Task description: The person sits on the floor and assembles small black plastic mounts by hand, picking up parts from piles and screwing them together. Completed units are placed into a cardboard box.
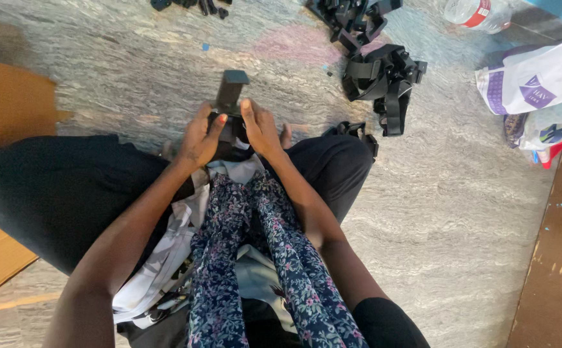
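Head view, looking down on a person seated cross-legged on a grey marbled floor point(448, 212). Both hands are up in front of the lap, closed around one small black plastic part point(230, 103). Left hand point(198, 138): fingers curled round the lower left side of the part, thumb laid across its front. Right hand point(260, 129): pressed to the right side of the part, thumb pointing up along its edge, fingers wrapped behind and mostly hidden. The part stands roughly upright between the two hands; its squared top end sticks out above the fingertips, its lower end is covered by the hands, so the full shape cannot be read. It sits just above the knees, clear of the floor. A floral dark blue scarf point(274, 258) hangs down the middle of the lap in two strands, over a white cloth point(165, 258). Black trousers point(68, 187) cover both legs. Beyond the right knee lies a tangle of black straps and buckles point(384, 77), with a second heap of black parts point(352, 19) further off and a few more point(194, 5) at the top edge. A clear plastic bottle point(477, 13) lies at top right, near a white and purple bag point(535, 80). A cardboard box point(7, 103) stands on the left.
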